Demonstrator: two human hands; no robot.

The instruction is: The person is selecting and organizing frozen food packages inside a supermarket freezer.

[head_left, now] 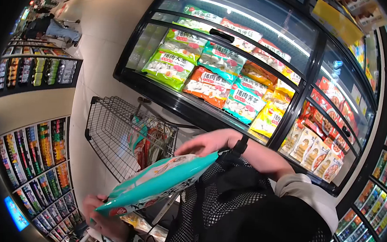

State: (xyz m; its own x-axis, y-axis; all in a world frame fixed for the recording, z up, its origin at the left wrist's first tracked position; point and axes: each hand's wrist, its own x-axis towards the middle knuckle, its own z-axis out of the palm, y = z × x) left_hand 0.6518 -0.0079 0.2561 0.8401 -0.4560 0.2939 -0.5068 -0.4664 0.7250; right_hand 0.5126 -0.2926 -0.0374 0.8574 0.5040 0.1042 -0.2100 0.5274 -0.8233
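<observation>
A teal bag of frozen dumplings [166, 182] lies tilted across the front of my body, over the shopping cart [106, 128]. My left hand [97, 211] is closed on its lower left corner. My right hand [205, 142] is at the bag's far upper edge, fingers loosely stretched along it and their tips partly hidden. A dark band is round my right wrist, and a watch on my left. In the cart's wire basket lie a teal package [138, 130] and other reddish packs.
Beyond the cart stands a glass-lidded freezer [172, 96] with green, orange, teal and yellow dumpling bags [210, 83]. White boxes [313, 153] fill its right section. Stocked shelves [35, 163] line the left side; a person [55, 28] is farther off along the aisle.
</observation>
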